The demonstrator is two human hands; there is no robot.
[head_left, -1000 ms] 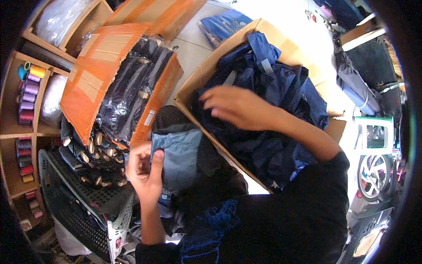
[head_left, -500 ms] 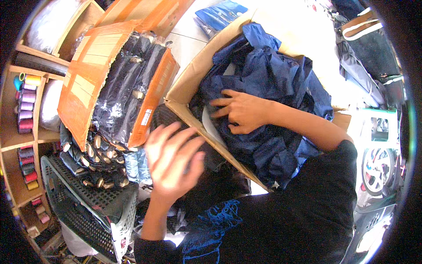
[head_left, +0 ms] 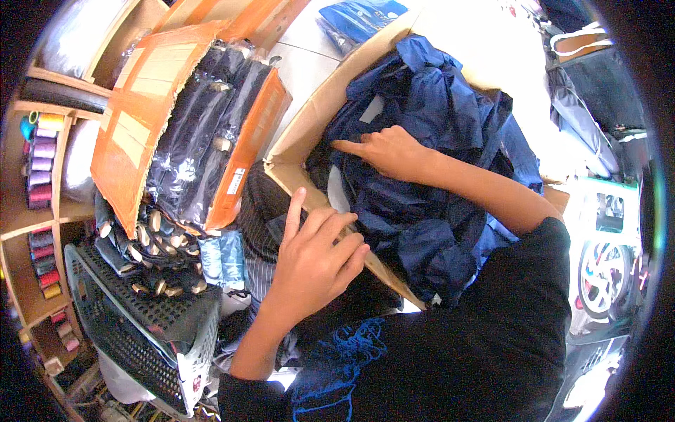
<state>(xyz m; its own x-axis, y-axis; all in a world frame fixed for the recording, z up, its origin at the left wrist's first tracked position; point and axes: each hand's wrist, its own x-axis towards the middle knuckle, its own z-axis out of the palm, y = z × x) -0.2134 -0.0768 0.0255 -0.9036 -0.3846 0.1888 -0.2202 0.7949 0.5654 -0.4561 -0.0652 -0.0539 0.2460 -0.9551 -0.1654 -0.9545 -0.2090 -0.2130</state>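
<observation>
An open cardboard box (head_left: 299, 130) stands before me, filled with crumpled navy blue fabric (head_left: 436, 133). My right hand (head_left: 394, 153) is over the fabric near the box's left corner. Its index finger points out to the left, and the other fingers are bent, with no held thing visible. At the near left wall of the box is my left hand (head_left: 309, 257), index finger raised and the rest loosely bent over the edge, holding nothing visible. A pale grey strip (head_left: 337, 190) shows inside the wall between the hands.
Left of the box, an orange-brown carton (head_left: 133, 133) holds black plastic-wrapped bundles (head_left: 200, 133). Below it is a dark perforated crate (head_left: 140, 323). Shelves with thread spools (head_left: 43, 169) line the far left. A blue plastic packet (head_left: 362, 17) lies behind the box.
My left hand has moved right and up to the box edge. My right hand's spread fingers have drawn in, with the index left extended, and the hand has shifted slightly up.
</observation>
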